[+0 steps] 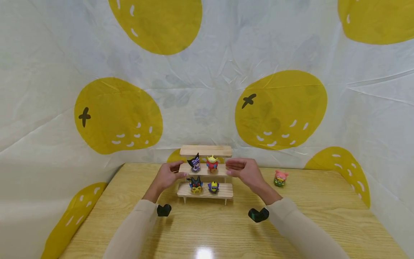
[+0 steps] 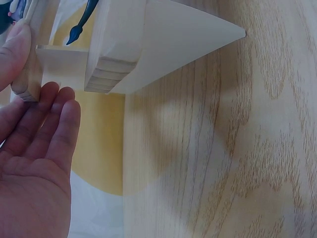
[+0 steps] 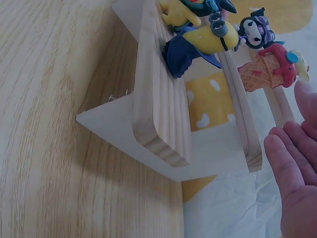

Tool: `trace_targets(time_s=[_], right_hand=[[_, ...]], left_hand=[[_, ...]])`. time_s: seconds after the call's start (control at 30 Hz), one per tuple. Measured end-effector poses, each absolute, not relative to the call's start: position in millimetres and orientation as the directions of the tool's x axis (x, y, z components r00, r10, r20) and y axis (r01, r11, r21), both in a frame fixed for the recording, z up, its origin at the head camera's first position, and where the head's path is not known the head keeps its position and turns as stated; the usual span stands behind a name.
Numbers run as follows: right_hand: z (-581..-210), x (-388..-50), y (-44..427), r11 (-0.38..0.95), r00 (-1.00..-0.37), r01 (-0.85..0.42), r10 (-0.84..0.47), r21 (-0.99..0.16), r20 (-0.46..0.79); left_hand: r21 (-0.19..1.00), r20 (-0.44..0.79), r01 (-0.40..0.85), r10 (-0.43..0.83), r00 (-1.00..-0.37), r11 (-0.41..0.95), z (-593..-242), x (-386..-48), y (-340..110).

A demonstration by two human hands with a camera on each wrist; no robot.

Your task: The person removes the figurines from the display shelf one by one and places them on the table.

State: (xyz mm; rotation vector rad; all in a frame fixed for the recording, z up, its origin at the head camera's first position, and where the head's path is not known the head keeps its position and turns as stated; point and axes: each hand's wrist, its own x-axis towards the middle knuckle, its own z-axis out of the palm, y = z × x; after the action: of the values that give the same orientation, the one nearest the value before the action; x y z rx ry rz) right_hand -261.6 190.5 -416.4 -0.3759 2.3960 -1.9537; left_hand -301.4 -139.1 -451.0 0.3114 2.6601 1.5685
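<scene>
A three-tier wooden shelf (image 1: 203, 171) stands on the table. Its middle board holds a black-hooded purple figurine (image 1: 194, 164) and a red one with a yellow top (image 1: 212, 164); the lowest holds a black-and-yellow figurine (image 1: 196, 185) and a yellow one with a blue cape (image 1: 213, 187). My left hand (image 1: 166, 176) is at the middle board's left end; in the left wrist view its thumb lies on the board (image 2: 29, 82) and the fingers reach behind. My right hand (image 1: 247, 172) is beside the right end, fingers (image 3: 285, 163) extended, a gap showing in the right wrist view.
A pink and green figurine (image 1: 280, 178) stands on the wooden table (image 1: 307, 216), right of my right hand. The top board (image 1: 206, 150) bears no figurine. Behind the shelf hangs a white cloth (image 1: 200, 111) with large yellow fruit shapes.
</scene>
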Motion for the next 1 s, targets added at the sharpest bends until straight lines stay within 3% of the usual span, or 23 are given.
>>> trace_targets(time_s=[1.0], right_hand=[[-418.5,-271.8,152.5,0.11,-0.967,-0.129,-0.235,-0.986,0.1]], left_hand=[[0.879,0.081,0.158,0.186,-0.979,0.449,-451.3,-300.2,-139.7]])
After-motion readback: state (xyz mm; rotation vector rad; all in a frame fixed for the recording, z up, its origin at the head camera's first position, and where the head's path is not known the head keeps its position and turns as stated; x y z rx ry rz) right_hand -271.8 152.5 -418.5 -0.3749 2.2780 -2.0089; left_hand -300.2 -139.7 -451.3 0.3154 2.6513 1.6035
